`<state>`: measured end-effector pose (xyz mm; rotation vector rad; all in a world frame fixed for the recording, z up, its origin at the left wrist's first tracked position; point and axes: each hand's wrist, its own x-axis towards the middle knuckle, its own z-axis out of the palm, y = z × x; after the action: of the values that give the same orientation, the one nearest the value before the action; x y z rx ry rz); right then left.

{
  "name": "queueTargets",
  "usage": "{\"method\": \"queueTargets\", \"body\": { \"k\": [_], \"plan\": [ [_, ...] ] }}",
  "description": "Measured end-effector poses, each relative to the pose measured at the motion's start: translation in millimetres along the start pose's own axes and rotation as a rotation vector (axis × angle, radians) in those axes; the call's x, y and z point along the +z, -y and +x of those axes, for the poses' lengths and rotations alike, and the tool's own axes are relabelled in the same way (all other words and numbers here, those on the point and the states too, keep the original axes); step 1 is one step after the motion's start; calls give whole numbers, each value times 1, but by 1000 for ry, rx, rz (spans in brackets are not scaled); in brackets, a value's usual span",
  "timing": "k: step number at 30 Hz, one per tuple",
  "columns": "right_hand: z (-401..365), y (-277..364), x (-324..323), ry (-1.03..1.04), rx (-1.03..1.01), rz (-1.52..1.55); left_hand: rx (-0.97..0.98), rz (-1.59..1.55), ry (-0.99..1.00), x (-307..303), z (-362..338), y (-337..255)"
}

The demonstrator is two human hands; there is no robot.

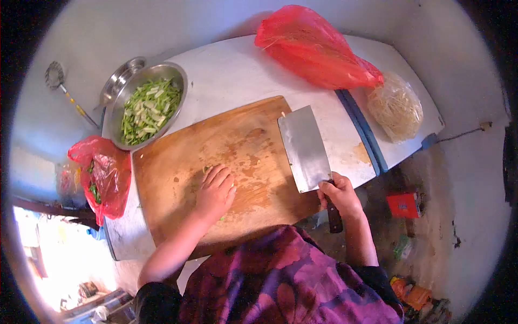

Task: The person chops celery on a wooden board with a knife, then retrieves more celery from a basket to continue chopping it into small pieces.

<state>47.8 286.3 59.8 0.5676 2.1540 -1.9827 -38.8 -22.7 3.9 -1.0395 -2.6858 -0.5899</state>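
My right hand (342,195) grips a cleaver (306,150) by its dark handle. The broad blade is held over the right edge of the wooden cutting board (243,140), its flat side facing up. On the board's left-middle part rests my left hand (216,190), palm down with the fingers bent and pressed together. Small pale and green bits show at its fingertips, but what lies under the fingers is hidden. Wet patches and a few scraps mark the board.
A metal bowl (182,81) of chopped green vegetables (151,110) stands at the back left, beside another metal vessel (125,73). A red plastic bag (110,178) with greens lies at the left. Behind the board are a large red bag (310,48) and a clear bag of noodle-like strands (395,108).
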Motion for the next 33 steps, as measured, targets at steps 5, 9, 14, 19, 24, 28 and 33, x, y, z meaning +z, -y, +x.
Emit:
{"method": "queueTargets", "body": {
  "k": [5,9,14,19,24,28,33],
  "plan": [
    [15,-6,18,155,74,-48,-203,102,29,-48,-50,-24],
    [20,-9,34,207,65,-19,-446,144,123,-30,-91,-27],
    [16,-6,60,353,94,-222,-548,155,80,-9,-60,-34],
    [20,-15,103,578,57,-399,-565,57,-72,4,-35,-29],
    [12,2,145,707,112,-241,-621,-11,-267,3,-34,-28],
    [12,11,160,728,18,-299,-577,-78,-462,-6,-34,-15],
    [30,73,186,664,-178,-225,-433,-87,-651,-67,18,23]
  ]
}}
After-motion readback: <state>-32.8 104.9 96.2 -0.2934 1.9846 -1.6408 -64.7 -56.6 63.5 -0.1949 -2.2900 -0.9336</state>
